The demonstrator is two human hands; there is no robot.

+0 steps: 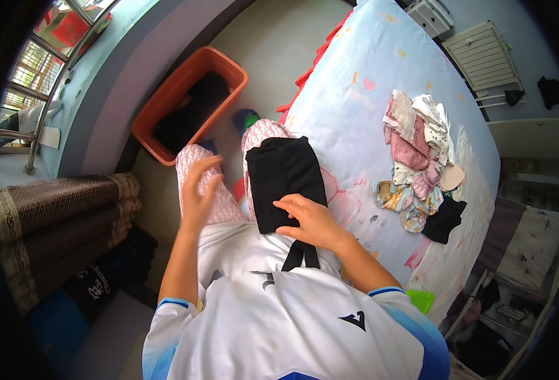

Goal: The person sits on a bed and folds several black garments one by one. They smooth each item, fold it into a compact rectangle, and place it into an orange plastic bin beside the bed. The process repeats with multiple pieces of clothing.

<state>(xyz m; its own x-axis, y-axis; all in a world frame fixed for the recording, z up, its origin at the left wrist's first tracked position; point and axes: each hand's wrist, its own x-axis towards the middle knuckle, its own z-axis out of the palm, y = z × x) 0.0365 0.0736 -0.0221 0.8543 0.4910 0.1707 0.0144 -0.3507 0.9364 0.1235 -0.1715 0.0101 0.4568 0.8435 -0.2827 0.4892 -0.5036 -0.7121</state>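
A folded black garment lies across my thigh at the edge of the bed, with two black straps showing below it. My right hand rests on its lower right part, palm down, fingers spread. Slightly blurred, my left hand is raised over my other leg, to the left of the garment and apart from it, fingers apart and nothing in them. On the bed to the right is a pile of small clothes in pink, white and floral cloth, with a black cloth piece at its near end.
An orange plastic tub holding dark cloth stands on the floor ahead to the left. The bed's printed sheet spans the right side. Rolled brown patterned material lies at the left, and a rack with clothes stands at the far right.
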